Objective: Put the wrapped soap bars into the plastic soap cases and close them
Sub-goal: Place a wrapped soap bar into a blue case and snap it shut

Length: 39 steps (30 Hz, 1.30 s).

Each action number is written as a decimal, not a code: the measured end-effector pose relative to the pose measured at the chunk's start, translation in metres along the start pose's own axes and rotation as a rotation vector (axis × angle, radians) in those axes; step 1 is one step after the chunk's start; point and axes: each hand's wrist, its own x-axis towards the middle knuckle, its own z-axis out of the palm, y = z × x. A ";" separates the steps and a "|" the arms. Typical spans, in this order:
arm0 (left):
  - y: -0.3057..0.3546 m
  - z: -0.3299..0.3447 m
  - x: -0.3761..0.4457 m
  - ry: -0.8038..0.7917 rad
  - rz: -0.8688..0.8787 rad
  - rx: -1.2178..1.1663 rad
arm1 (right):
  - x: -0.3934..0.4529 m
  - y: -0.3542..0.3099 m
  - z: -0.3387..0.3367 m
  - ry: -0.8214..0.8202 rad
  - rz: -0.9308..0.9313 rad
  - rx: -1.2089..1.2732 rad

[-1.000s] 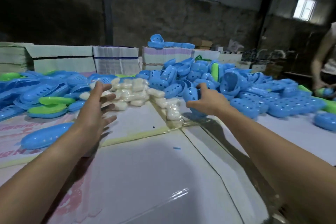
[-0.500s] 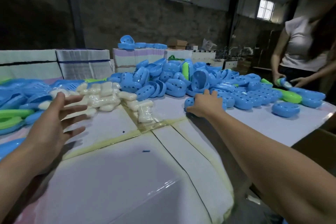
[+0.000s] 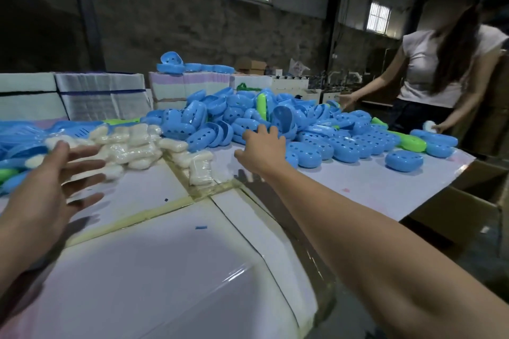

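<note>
A heap of white wrapped soap bars [image 3: 132,146] lies on the white table [image 3: 154,270] left of centre. Behind and to the right spreads a big pile of blue soap cases [image 3: 248,118], closed ones [image 3: 344,148] nearest the right edge. My left hand [image 3: 52,187] hovers with fingers spread just in front of the soap heap, holding nothing. My right hand [image 3: 261,150] reaches out with straight fingers at the near edge of the blue cases, beside a closed case [image 3: 305,157]; no case is in its grip.
Another person [image 3: 440,63] stands at the right end, holding a soap. A single closed blue case [image 3: 403,160] sits near the table's right edge. Green cases [image 3: 410,143] lie among the blue. Stacked white boxes [image 3: 102,96] line the back. An open cardboard box [image 3: 468,209] stands right of the table.
My right hand held a blue case a second ago, set it down by the pile and now has its fingers open. The view swung right, and my left hand drew back slightly.
</note>
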 end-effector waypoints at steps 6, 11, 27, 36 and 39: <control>0.023 0.013 -0.019 0.099 0.084 -0.025 | -0.007 -0.087 0.005 0.075 -0.157 0.369; 0.027 0.014 -0.016 0.219 0.099 -0.098 | -0.022 -0.180 0.005 -0.038 -0.213 0.852; 0.023 -0.034 0.007 0.602 0.196 0.058 | -0.061 -0.233 0.046 -0.208 -0.541 0.957; 0.040 -0.142 0.026 0.846 -0.016 1.067 | -0.063 -0.238 0.050 -0.212 -0.662 0.892; 0.047 -0.174 0.020 0.769 -0.384 1.437 | -0.068 -0.242 0.050 -0.203 -0.756 0.836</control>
